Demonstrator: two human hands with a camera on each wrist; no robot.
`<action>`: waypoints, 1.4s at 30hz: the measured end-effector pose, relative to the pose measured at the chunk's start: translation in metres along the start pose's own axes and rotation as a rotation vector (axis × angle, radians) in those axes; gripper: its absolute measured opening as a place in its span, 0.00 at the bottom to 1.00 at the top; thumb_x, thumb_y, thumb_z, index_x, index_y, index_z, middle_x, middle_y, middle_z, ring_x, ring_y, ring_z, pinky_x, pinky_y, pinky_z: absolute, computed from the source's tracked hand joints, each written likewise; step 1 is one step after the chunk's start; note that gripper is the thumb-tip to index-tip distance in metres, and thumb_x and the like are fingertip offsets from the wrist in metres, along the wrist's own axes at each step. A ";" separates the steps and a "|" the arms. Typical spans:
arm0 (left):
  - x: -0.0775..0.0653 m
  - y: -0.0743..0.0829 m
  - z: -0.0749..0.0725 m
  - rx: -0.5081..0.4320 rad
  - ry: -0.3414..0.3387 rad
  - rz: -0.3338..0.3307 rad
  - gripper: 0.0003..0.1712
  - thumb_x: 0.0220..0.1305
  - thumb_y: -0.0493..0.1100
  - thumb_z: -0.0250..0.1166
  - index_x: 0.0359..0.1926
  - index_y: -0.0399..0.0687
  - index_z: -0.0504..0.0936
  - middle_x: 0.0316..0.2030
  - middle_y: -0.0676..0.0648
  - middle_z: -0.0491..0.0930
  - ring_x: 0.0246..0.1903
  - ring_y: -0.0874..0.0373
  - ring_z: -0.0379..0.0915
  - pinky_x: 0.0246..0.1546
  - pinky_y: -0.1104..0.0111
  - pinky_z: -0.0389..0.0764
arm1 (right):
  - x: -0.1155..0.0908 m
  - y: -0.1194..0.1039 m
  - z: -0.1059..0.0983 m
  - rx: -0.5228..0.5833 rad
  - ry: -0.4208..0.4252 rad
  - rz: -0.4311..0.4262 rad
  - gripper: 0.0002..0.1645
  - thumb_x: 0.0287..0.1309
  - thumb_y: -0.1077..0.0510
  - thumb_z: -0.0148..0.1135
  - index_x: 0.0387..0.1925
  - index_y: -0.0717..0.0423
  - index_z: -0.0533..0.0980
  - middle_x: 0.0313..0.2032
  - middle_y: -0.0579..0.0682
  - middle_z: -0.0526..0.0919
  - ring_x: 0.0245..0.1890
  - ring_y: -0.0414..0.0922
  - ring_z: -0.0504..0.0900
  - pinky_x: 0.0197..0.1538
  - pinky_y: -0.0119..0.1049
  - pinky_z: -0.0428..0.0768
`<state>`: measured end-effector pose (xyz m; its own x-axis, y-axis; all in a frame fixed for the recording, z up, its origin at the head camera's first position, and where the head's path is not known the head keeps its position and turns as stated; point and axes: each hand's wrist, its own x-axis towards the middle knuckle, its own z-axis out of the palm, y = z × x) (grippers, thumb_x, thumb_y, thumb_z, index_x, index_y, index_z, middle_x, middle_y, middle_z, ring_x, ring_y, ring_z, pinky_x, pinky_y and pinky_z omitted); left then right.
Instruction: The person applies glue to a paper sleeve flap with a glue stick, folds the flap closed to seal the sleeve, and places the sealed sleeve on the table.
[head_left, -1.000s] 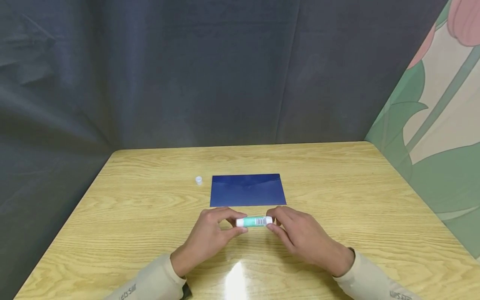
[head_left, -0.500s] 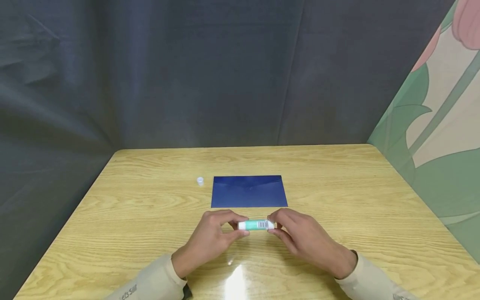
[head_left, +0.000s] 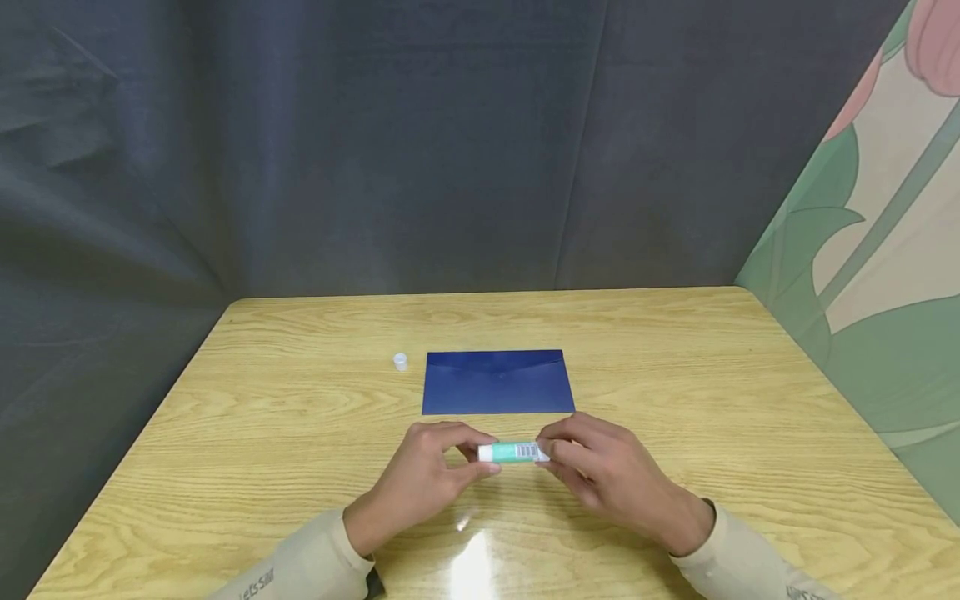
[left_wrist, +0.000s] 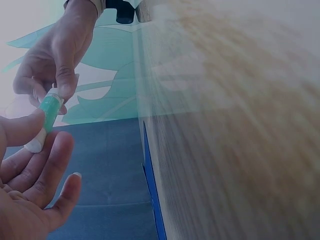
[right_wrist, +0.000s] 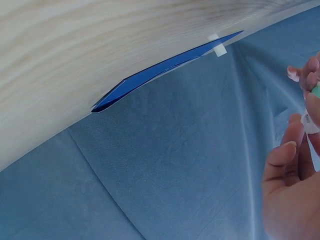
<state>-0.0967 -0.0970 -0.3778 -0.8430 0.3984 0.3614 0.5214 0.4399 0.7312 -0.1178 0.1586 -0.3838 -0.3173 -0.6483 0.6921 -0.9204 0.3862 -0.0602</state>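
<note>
A glue stick (head_left: pixel 504 452) with a green label, a barcode and white ends lies level between both hands, above the table. My left hand (head_left: pixel 427 471) pinches its left end between thumb and fingers. At the other end, the thumb and fingers of my right hand (head_left: pixel 611 467) grip the base and partly cover it. The left wrist view shows the glue stick (left_wrist: pixel 50 109) with a hand at each end. Just beyond the hands lies a flat dark blue envelope (head_left: pixel 498 385), its flap side up. A small white cap (head_left: pixel 401 362) stands left of the envelope.
The wooden table (head_left: pixel 300 400) carries these things. A dark cloth (head_left: pixel 420 150) hangs behind it and along the left side. On the right is a wall panel (head_left: pixel 885 275) with painted flowers and leaves.
The right hand's fingers have shifted around the right end of the glue stick, covering more of it. The left hand keeps its pinch. Envelope and cap stay where they were.
</note>
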 end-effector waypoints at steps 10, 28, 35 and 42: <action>0.000 0.000 -0.001 0.012 -0.003 -0.045 0.12 0.53 0.41 0.77 0.40 0.51 0.89 0.32 0.58 0.87 0.30 0.72 0.77 0.41 0.62 0.84 | 0.000 0.000 0.000 -0.022 -0.013 0.035 0.09 0.69 0.52 0.60 0.35 0.50 0.80 0.38 0.41 0.85 0.34 0.36 0.82 0.37 0.26 0.80; 0.001 0.000 -0.003 0.059 0.058 -0.087 0.13 0.50 0.43 0.78 0.40 0.55 0.90 0.32 0.60 0.87 0.31 0.73 0.76 0.44 0.57 0.81 | -0.001 -0.005 0.001 -0.040 -0.114 0.248 0.13 0.65 0.45 0.64 0.44 0.45 0.75 0.36 0.36 0.82 0.30 0.31 0.74 0.32 0.21 0.72; 0.000 0.000 -0.002 0.093 0.079 -0.024 0.14 0.49 0.43 0.79 0.40 0.56 0.90 0.32 0.61 0.87 0.30 0.72 0.77 0.47 0.64 0.80 | -0.003 -0.005 0.001 -0.017 -0.145 0.264 0.09 0.67 0.50 0.61 0.45 0.45 0.74 0.35 0.36 0.81 0.29 0.33 0.75 0.31 0.21 0.71; -0.001 -0.002 0.001 0.166 0.108 0.127 0.16 0.48 0.42 0.79 0.41 0.54 0.89 0.30 0.59 0.87 0.32 0.66 0.77 0.43 0.67 0.79 | -0.002 -0.005 -0.001 0.033 -0.163 0.271 0.08 0.66 0.55 0.61 0.45 0.44 0.73 0.34 0.36 0.78 0.30 0.33 0.73 0.31 0.21 0.70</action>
<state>-0.0969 -0.0976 -0.3803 -0.7738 0.3748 0.5107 0.6314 0.5214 0.5741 -0.1121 0.1587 -0.3847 -0.5817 -0.6228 0.5233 -0.8036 0.5395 -0.2513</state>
